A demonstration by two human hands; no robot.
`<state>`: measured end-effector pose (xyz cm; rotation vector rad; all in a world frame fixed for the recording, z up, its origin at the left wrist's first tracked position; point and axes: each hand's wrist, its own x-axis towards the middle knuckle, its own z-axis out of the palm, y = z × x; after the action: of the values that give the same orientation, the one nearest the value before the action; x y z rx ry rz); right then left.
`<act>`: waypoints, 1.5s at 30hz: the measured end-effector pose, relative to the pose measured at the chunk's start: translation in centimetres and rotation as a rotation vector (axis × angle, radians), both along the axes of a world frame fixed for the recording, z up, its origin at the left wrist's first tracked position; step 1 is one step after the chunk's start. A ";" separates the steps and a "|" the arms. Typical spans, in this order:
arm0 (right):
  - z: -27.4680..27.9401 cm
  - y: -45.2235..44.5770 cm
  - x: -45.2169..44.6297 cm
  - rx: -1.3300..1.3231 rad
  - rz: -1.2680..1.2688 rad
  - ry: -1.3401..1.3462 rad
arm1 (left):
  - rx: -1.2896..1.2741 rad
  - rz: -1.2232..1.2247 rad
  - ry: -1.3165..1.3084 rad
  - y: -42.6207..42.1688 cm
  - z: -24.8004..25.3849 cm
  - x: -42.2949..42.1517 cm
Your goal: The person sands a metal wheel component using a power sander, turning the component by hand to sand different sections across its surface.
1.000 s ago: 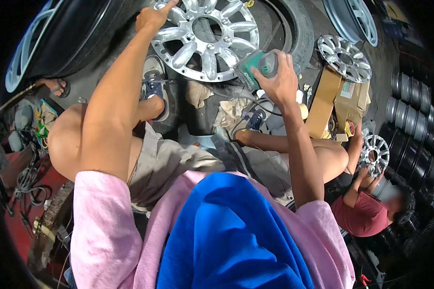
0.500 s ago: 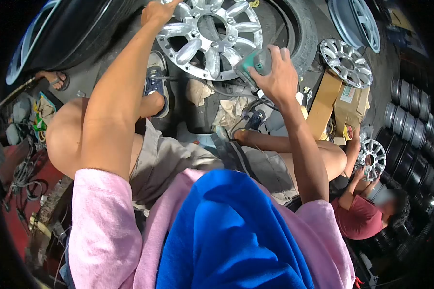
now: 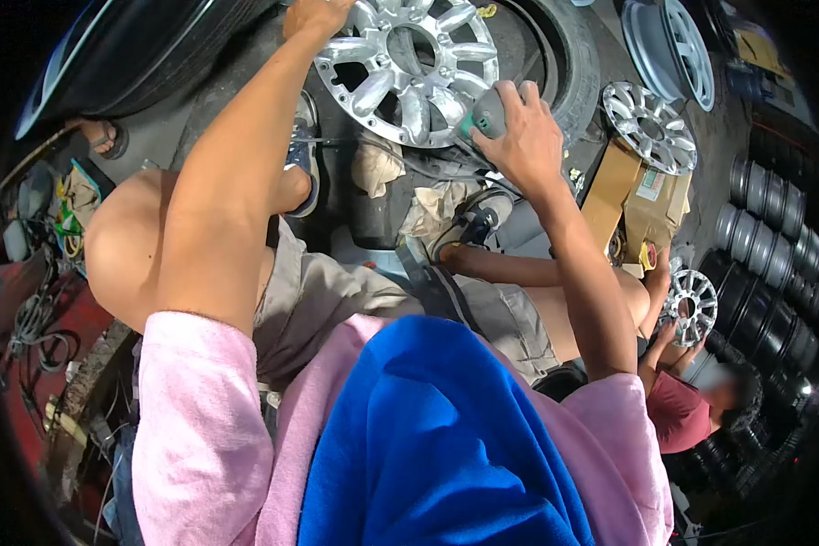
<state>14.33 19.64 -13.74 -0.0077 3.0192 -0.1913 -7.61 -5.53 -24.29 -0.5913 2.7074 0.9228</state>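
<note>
Wheel face lies ahead of me; at its near-right edge, my right hand wraps a green-grey power tool, apparently working the metal. At its far-left edge is my left hand, grip uncertain. Guiding the tool would call for steady bracing. Rightward sits a tire.

One head-worn camera looks forward and down from above the lap.
</note>
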 end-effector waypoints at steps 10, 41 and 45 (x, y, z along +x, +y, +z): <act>0.2 2.3 2.3 -0.034 -0.123 0.214 | 0.001 0.004 0.182 -0.1 -2.0 1.0; -1.5 1.0 -4.2 -0.270 0.208 0.092 | 0.166 -0.655 0.029 1.9 -10.1 -10.9; -1.2 1.7 -6.1 -0.313 0.129 0.110 | -0.419 -1.148 0.273 1.8 -14.9 -14.3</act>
<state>8.19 21.31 -14.92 -0.2465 3.0473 -0.6677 -21.95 -3.71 -39.15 1.0360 2.7486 0.1187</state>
